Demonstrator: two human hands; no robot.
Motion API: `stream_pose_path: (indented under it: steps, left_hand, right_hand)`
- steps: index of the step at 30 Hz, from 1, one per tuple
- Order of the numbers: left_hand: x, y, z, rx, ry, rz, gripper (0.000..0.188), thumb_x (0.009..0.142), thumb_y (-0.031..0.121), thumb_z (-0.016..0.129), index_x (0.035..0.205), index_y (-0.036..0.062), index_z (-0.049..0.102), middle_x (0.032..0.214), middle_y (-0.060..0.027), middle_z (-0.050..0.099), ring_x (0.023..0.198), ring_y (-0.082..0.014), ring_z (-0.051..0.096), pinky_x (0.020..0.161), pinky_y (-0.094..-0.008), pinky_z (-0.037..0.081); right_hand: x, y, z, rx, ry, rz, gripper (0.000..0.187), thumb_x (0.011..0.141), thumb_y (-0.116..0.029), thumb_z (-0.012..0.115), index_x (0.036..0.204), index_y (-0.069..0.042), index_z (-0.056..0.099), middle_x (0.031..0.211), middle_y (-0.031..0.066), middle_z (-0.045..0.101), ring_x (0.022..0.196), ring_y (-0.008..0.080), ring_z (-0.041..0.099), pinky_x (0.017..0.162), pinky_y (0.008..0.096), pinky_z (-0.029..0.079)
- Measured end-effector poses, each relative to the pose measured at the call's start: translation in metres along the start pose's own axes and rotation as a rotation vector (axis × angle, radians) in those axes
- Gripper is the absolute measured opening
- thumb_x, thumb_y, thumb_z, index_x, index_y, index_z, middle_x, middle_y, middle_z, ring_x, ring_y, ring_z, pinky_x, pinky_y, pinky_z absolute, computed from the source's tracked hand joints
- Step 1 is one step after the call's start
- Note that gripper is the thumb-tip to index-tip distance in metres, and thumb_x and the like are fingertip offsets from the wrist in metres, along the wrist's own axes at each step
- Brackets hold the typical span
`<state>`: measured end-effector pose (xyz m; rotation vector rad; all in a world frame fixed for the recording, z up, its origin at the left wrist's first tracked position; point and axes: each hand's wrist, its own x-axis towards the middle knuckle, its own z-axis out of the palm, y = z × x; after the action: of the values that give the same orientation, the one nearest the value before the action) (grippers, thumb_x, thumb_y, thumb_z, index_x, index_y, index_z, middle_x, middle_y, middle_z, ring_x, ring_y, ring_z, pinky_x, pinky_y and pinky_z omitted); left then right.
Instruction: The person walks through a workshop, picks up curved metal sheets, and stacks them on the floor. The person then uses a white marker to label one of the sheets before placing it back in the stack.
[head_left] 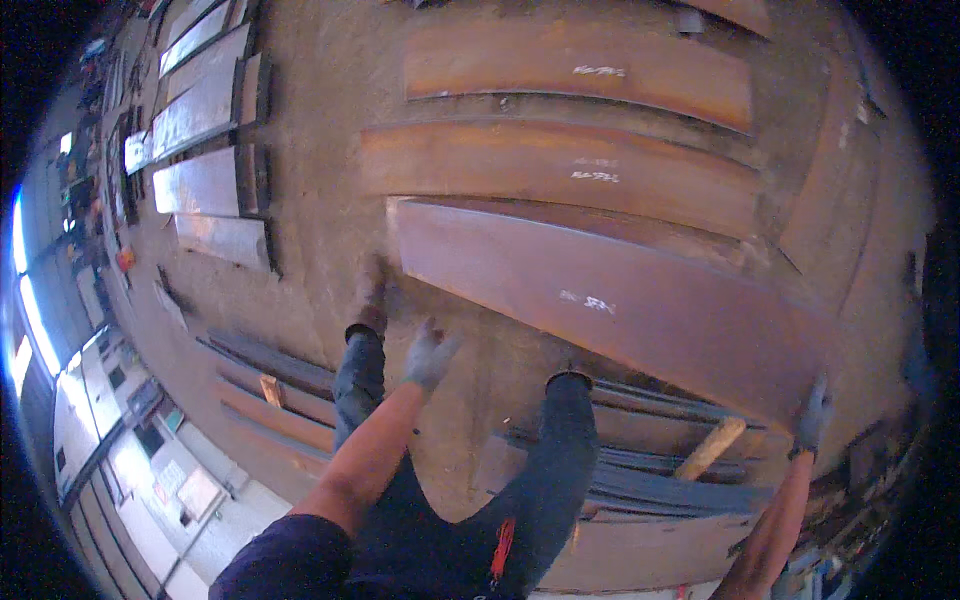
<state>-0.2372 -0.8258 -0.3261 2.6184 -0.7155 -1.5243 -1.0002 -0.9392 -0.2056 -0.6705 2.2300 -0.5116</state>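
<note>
A long, rusty steel plate [610, 290] with white chalk marks lies slanted across the middle, its right end nearest me. My right hand [815, 412], in a grey glove, grips that plate at its near right corner; the fingers are partly hidden by the edge. My left hand [432, 357], also gloved, hangs in the air beside my left leg, short of the plate's left end. Its fingers are apart and nothing is in them.
Beyond lie more rusty plates, a middle one [540, 160] and a farther one [580, 65]. Stacked steel strips [650, 475] with a wooden block [712, 447] lie by my right leg. Another strip stack [285, 385] is at left. Shorter plates [200, 180] stand far left.
</note>
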Motion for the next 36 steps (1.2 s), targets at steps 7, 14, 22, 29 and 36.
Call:
stream_pose_path:
  steps: [7, 14, 22, 29, 36]
  left_hand:
    - [0.088, -0.015, 0.105, -0.881, -0.321, -0.809, 0.103, 0.085, 0.080, 0.057, 0.158, 0.0123, 0.031, 0.155, -0.0162, 0.044, 0.138, -0.0388, 0.045, 0.112, -0.0593, 0.037]
    - [0.152, -0.025, 0.169, -1.099, -0.122, -0.436, 0.104, 0.086, 0.079, 0.055, 0.149, -0.0028, 0.040, 0.148, -0.0182, 0.051, 0.132, -0.0345, 0.051, 0.110, -0.0464, 0.041]
    - [0.133, -0.043, 0.136, -0.716, 0.269, -0.332, 0.102, 0.084, 0.073, 0.064, 0.141, -0.0107, 0.050, 0.134, -0.0208, 0.062, 0.120, -0.0322, 0.062, 0.102, -0.0416, 0.048]
    - [0.178, -0.097, 0.120, -0.945, -0.006, -0.428, 0.087, 0.092, 0.072, 0.055, 0.141, 0.0004, 0.049, 0.122, -0.0156, 0.066, 0.116, -0.0292, 0.060, 0.097, -0.0445, 0.049]
    - [0.197, -0.094, 0.114, 1.951, -0.289, 0.834, 0.072, 0.100, 0.065, 0.032, 0.143, 0.0118, 0.052, 0.139, -0.0105, 0.060, 0.126, -0.0300, 0.054, 0.110, -0.0539, 0.035]
  right_hand:
    - [0.022, 0.129, -0.030, -0.448, 0.098, -0.140, 0.053, 0.110, -0.032, 0.039, 0.155, -0.004, 0.042, 0.153, 0.0104, 0.050, 0.137, 0.0240, 0.047, 0.118, 0.0352, 0.032]
    - [0.034, 0.230, -0.039, -0.404, 0.094, -0.149, 0.054, 0.109, -0.033, 0.040, 0.154, -0.002, 0.043, 0.153, 0.0102, 0.050, 0.137, 0.0238, 0.048, 0.116, 0.0354, 0.034]
    - [0.023, 0.274, 0.013, -0.078, 0.020, 0.531, 0.061, 0.108, -0.044, 0.044, 0.153, -0.002, 0.045, 0.155, 0.0085, 0.047, 0.139, 0.0247, 0.047, 0.115, 0.0355, 0.035]
    - [-0.049, 0.255, 0.087, -0.395, 0.156, 0.266, 0.065, 0.106, -0.048, 0.046, 0.150, -0.001, 0.047, 0.144, 0.0108, 0.059, 0.121, 0.0272, 0.061, 0.106, 0.0377, 0.047]
    - [0.010, 0.254, 0.116, -0.314, 0.113, 0.013, 0.071, 0.096, -0.057, 0.056, 0.131, 0.005, 0.063, 0.125, 0.0202, 0.068, 0.108, 0.0324, 0.063, 0.093, 0.0468, 0.049]
